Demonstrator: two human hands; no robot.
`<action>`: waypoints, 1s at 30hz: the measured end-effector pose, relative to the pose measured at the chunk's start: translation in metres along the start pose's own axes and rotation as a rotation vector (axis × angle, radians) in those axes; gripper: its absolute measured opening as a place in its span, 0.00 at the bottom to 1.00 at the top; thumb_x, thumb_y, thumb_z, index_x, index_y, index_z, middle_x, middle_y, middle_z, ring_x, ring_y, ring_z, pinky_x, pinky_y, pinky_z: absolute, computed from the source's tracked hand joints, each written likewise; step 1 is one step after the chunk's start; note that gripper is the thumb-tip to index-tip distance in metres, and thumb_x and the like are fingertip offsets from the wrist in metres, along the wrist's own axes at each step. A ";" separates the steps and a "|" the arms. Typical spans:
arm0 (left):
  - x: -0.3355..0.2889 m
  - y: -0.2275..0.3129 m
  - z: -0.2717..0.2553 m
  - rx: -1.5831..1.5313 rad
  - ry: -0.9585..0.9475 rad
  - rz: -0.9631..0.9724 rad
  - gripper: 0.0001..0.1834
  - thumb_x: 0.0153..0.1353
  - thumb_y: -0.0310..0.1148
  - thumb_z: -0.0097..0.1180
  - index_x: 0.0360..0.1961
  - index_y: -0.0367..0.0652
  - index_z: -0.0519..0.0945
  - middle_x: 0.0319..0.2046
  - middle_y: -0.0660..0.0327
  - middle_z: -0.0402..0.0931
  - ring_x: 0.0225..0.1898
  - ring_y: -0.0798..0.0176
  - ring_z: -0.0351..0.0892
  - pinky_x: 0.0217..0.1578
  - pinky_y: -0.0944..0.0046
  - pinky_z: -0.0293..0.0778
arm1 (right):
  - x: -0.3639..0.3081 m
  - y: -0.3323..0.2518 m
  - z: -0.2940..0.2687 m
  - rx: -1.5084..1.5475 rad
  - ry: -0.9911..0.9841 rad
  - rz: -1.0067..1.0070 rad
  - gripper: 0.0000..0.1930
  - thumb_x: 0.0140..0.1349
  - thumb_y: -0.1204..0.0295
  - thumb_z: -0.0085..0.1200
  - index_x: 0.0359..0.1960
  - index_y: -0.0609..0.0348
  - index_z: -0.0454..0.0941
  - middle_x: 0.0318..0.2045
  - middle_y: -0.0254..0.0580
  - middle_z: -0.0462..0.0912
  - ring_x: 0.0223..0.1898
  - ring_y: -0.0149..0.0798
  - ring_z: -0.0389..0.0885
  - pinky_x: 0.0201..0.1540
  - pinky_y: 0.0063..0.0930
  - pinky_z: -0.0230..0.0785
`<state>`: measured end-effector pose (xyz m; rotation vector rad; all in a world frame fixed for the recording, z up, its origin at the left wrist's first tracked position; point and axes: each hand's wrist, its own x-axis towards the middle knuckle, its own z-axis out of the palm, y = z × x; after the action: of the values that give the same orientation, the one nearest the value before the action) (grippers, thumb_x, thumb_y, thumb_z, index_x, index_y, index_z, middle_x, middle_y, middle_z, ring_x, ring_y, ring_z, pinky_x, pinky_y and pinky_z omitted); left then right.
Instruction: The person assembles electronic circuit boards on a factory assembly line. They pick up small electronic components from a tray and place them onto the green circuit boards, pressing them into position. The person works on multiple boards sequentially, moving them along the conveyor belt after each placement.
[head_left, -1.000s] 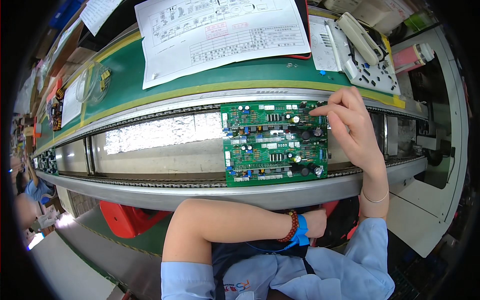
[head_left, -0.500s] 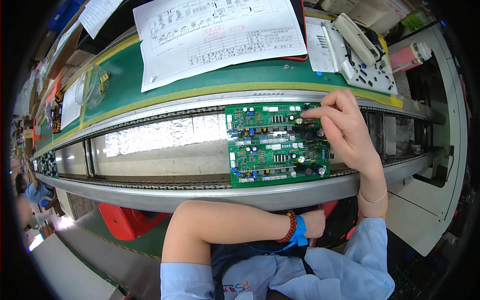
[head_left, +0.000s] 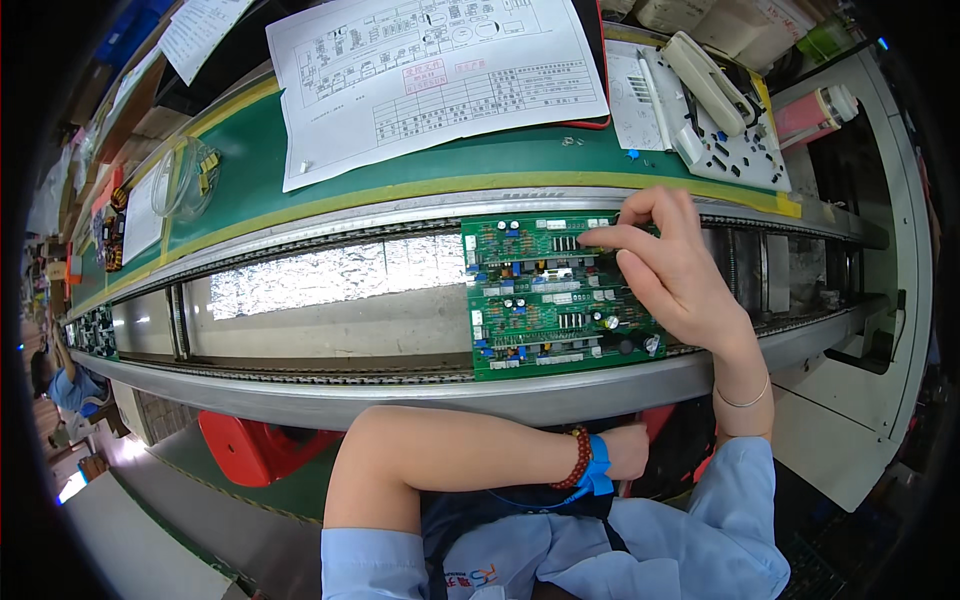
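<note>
A green circuit board (head_left: 540, 320) with several small black, blue and silver parts lies across the two rails of a conveyor (head_left: 300, 392). My right hand (head_left: 680, 280) reaches over the board's upper right part. Its thumb and forefinger are pinched together, and their tips touch the components near the top edge. Whether they hold a small part is hidden. My left hand (head_left: 628, 450) rests low in front of my body, below the near rail. It wears a bead bracelet and a blue wrist strap, and its fingers are out of sight.
A large printed sheet (head_left: 440, 80) lies on the green shelf behind the conveyor. A white perforated tray with a tool (head_left: 725, 110) and a pink container (head_left: 812, 115) sit at the right. A clear plastic cup (head_left: 185, 180) stands at the left, more green boards (head_left: 95, 330) further left, and a red object (head_left: 260, 450) below.
The board sits slightly further right in the picture. My right hand's pinched fingers have reached further left over the board's upper part. My left arm has stayed still.
</note>
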<state>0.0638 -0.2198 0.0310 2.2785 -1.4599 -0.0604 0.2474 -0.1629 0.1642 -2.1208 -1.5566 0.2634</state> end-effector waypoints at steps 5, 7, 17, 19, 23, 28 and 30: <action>-0.005 -0.004 -0.004 0.001 -0.030 0.016 0.08 0.45 0.34 0.53 0.21 0.43 0.83 0.23 0.61 0.79 0.29 0.60 0.75 0.28 0.62 0.62 | 0.000 -0.002 -0.003 -0.031 -0.022 -0.062 0.13 0.55 0.73 0.47 0.39 0.56 0.80 0.35 0.40 0.68 0.41 0.41 0.64 0.48 0.34 0.54; -0.006 -0.004 -0.006 -0.019 -0.003 0.009 0.08 0.44 0.33 0.53 0.21 0.44 0.83 0.23 0.60 0.79 0.29 0.59 0.75 0.27 0.62 0.62 | 0.000 -0.004 -0.005 -0.045 -0.023 -0.101 0.14 0.52 0.75 0.47 0.39 0.57 0.81 0.34 0.40 0.69 0.41 0.40 0.65 0.48 0.34 0.54; -0.003 -0.003 -0.005 -0.034 -0.011 0.000 0.09 0.45 0.35 0.53 0.21 0.44 0.83 0.22 0.61 0.79 0.29 0.60 0.74 0.27 0.62 0.62 | -0.001 -0.001 -0.007 -0.071 0.000 -0.134 0.12 0.51 0.74 0.51 0.37 0.55 0.82 0.33 0.35 0.70 0.39 0.38 0.66 0.45 0.32 0.52; -0.003 -0.003 -0.001 -0.031 0.008 -0.004 0.09 0.45 0.35 0.52 0.21 0.45 0.83 0.22 0.61 0.79 0.29 0.60 0.74 0.27 0.62 0.62 | -0.001 -0.001 -0.009 -0.063 0.030 -0.124 0.11 0.51 0.75 0.51 0.36 0.55 0.82 0.32 0.35 0.70 0.38 0.38 0.66 0.44 0.31 0.52; -0.002 -0.003 0.002 -0.038 0.028 -0.008 0.09 0.46 0.35 0.52 0.20 0.45 0.83 0.22 0.60 0.79 0.29 0.60 0.74 0.27 0.62 0.62 | 0.000 0.002 -0.019 -0.041 0.182 -0.067 0.10 0.56 0.73 0.46 0.32 0.61 0.80 0.29 0.38 0.70 0.34 0.39 0.68 0.41 0.31 0.56; -0.004 -0.004 -0.008 -0.033 0.018 -0.006 0.09 0.45 0.34 0.52 0.20 0.43 0.82 0.22 0.60 0.79 0.28 0.60 0.74 0.27 0.62 0.62 | -0.006 0.017 -0.032 0.003 0.353 0.226 0.17 0.66 0.68 0.36 0.24 0.66 0.72 0.22 0.43 0.69 0.30 0.43 0.68 0.37 0.30 0.59; -0.005 -0.005 -0.009 -0.022 0.014 -0.002 0.09 0.45 0.34 0.52 0.20 0.43 0.82 0.22 0.60 0.79 0.28 0.60 0.74 0.27 0.62 0.61 | -0.008 0.021 -0.034 -0.102 0.347 0.330 0.20 0.67 0.65 0.35 0.22 0.66 0.70 0.18 0.45 0.71 0.25 0.45 0.70 0.34 0.33 0.61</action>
<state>0.0680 -0.2110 0.0366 2.2586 -1.4424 -0.0609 0.2773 -0.1848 0.1823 -2.3480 -1.0426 -0.0764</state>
